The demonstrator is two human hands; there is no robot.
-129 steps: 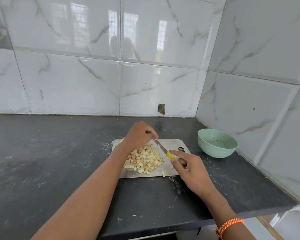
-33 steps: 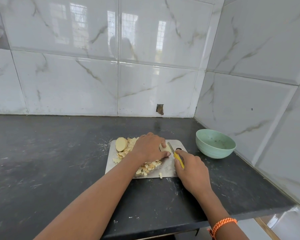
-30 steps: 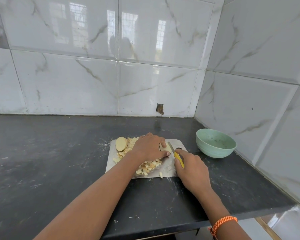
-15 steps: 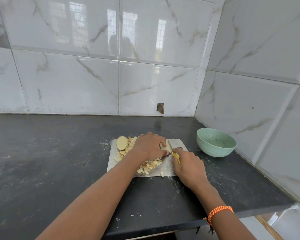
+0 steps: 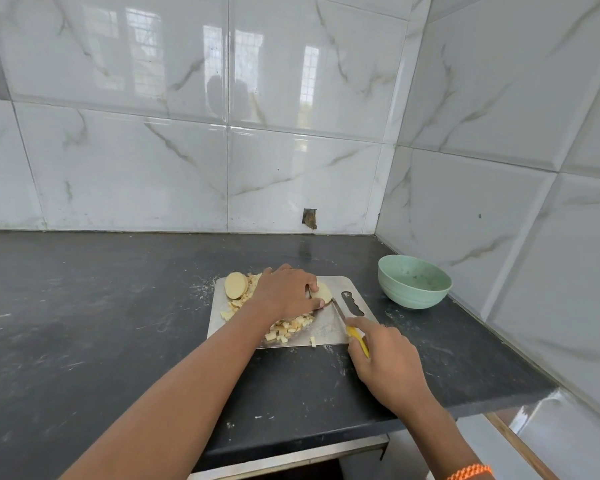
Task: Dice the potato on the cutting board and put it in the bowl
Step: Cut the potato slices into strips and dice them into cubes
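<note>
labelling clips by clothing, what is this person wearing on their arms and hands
Both forearms are bare, with no sleeves in view. The left hand and right hand wear no gloves. An orange braided wristband with pale flecks circles the right wrist. No rings or watch are visible.

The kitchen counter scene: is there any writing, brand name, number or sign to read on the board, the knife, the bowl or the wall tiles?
None can be read.
Steel cutting board: no print; only a cut-out handle slot.
Yellow-handled knife: no marking shows on blade or handle.
Pale green bowl: plain, only specks inside.
White marbled wall tiles: veins and window reflections, no lettering.
Orange braided wristband: no text.
</note>
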